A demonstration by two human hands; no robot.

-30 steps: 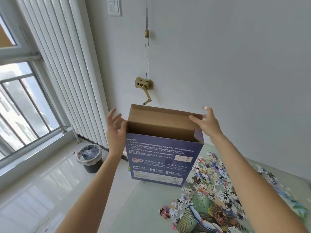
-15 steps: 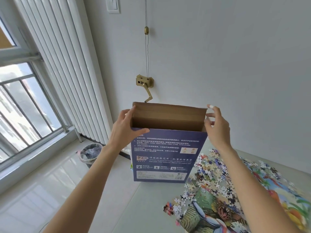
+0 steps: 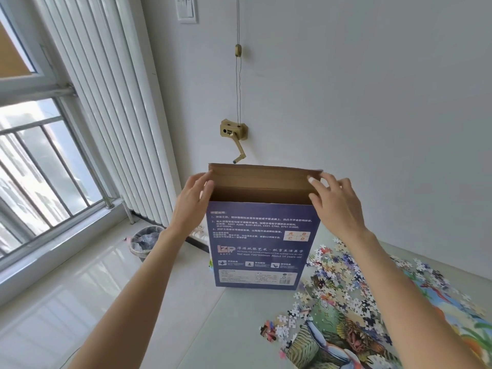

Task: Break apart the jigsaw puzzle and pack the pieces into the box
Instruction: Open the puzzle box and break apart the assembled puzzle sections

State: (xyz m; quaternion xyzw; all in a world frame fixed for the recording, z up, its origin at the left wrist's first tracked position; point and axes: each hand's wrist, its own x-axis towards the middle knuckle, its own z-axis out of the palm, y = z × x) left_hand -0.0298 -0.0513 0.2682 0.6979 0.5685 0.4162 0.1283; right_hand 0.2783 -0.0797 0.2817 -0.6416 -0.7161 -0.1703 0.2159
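Your left hand (image 3: 190,202) now sits flat against the left edge of the box (image 3: 262,243) near its open top, fingers straight and together, thumb no longer hooked over the blue front panel as it was half a second ago. Your right hand (image 3: 334,203) has shifted from beside the right edge to the top right corner, fingers loosely spread and resting on the cardboard rim and front corner, not clamped around it. The box stands upright on the pale table (image 3: 229,328), blue printed face toward you, brown flap up at the back, same spot as before, mouth open. Nothing visible inside from this angle. Loose puzzle pieces (image 3: 338,272) lie scattered just right of the box base, and the partly joined jigsaw puzzle (image 3: 343,339) with the tiger picture lies nearer you at lower right, unchanged. Behind the box a brass crank (image 3: 234,137) is fixed on the wall with its cord running up; a waste bin (image 3: 145,242) stands on the floor by the white radiator (image 3: 114,102), left of the table.
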